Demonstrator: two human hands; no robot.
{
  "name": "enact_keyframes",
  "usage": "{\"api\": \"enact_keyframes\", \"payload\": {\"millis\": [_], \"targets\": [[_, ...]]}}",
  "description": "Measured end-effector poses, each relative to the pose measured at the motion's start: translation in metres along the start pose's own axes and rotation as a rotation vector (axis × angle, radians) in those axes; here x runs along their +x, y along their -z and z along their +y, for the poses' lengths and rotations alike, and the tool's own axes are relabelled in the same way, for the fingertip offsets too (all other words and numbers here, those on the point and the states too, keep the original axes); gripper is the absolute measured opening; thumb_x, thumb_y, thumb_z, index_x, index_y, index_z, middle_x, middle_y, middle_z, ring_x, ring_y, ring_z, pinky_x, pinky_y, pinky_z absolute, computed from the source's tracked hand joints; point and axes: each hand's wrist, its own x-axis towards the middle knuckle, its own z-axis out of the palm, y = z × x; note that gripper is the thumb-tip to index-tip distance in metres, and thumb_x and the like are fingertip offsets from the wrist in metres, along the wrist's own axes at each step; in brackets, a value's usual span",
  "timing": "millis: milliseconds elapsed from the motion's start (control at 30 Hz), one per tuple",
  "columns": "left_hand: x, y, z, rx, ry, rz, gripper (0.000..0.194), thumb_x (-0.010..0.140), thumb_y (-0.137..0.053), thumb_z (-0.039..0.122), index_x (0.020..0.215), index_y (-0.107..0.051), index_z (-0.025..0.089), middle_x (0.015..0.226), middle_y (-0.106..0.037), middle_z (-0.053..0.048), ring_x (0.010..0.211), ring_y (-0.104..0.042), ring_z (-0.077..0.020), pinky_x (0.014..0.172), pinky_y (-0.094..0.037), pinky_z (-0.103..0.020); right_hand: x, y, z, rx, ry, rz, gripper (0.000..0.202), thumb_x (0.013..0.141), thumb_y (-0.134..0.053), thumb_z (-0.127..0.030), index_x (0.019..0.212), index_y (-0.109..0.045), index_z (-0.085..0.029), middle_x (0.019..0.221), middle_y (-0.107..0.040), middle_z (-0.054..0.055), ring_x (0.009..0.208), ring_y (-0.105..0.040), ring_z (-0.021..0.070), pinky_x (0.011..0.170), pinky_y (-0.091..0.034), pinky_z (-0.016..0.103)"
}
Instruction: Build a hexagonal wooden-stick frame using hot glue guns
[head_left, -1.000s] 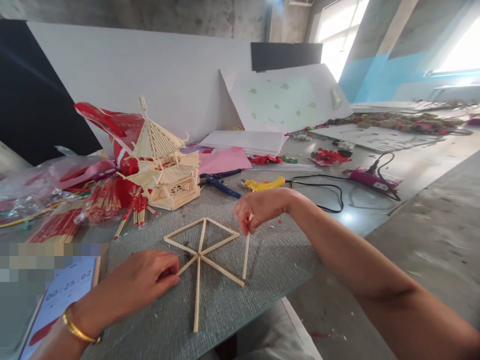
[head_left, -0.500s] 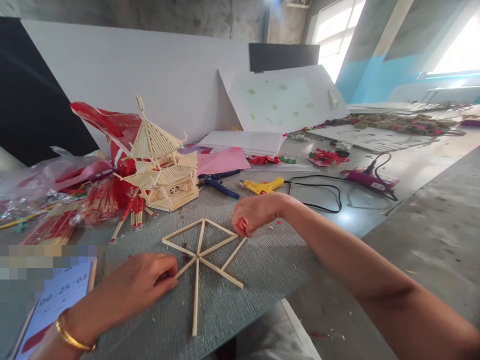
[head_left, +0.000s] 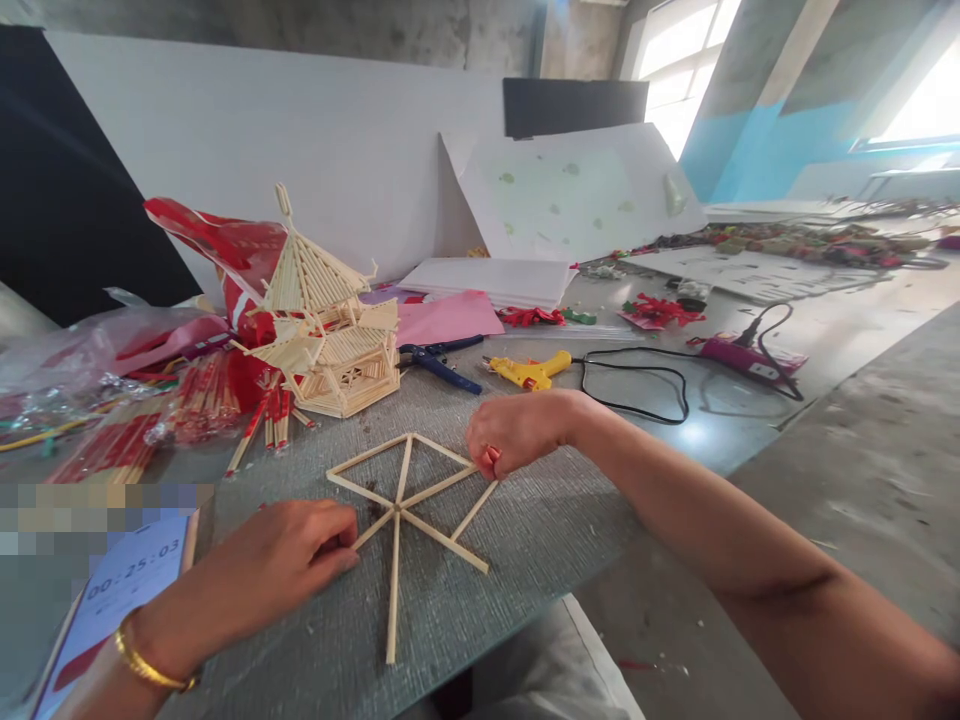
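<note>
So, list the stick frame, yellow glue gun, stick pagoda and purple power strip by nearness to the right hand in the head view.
1. Stick frame, its edge at the right hand.
2. Yellow glue gun, just beyond.
3. Stick pagoda, off to the left.
4. Purple power strip, off to the right.

— Left side, from your remote post?
— I have the left hand [head_left: 307,545] near left, back up, fingers [head_left: 337,520] curled round toward the thumb [head_left: 336,568]; left wrist [head_left: 176,625] almost straight.
— Right?
— I see the right hand [head_left: 517,432] farther off, right of centre, knuckles high, fingertips [head_left: 491,462] pinched and pointing down. Right wrist [head_left: 576,414] bent; right forearm [head_left: 667,490] slants back to near right.
</note>
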Motion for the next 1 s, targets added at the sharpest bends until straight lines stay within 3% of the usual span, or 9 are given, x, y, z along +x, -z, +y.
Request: {"api": "enact_keyframes", "payload": {"millis": [533,833,1000], "targets": [[0.008,0.002,-0.012,0.124,-0.061,0.107,0.021,0.092,-0.042,0.024,0.082,-0.06,0.02,0.078,-0.06,0.0,0.072,-0.056,-0.0154,0.065,-0.037,-0.028,-0.008,-0.004,-0.019,-0.223,0.002,0.052,0.016,0.072,-0.054,-0.007,0.069,-0.066,-0.016,0.071,-0.064,0.002,0.062,-0.047,0.0124,0.061,-0.029,0.027],[0.004,0.011,-0.005,0.095,-0.022,0.123,0.021,0.094,-0.044,0.03,0.092,-0.063,0.021,0.084,-0.062,0.0,0.078,-0.057,-0.0162,0.07,-0.04,-0.029,-0.022,0.01,-0.028,0.018,-0.045,0.121,0.017,0.076,-0.052,-0.007,0.085,-0.064,-0.017,0.079,-0.064,0.001,0.072,-0.054,0.0118,0.065,-0.036,0.023],[0.002,0.018,-0.005,0.078,-0.007,0.253,0.022,0.094,-0.043,0.029,0.092,-0.063,0.02,0.087,-0.064,-0.001,0.082,-0.058,-0.0163,0.075,-0.041,-0.031,-0.023,0.012,-0.03,0.088,-0.013,0.167,0.022,0.076,-0.05,-0.006,0.089,-0.064,-0.016,0.08,-0.063,0.001,0.071,-0.054,0.0107,0.064,-0.037,0.021]]}}
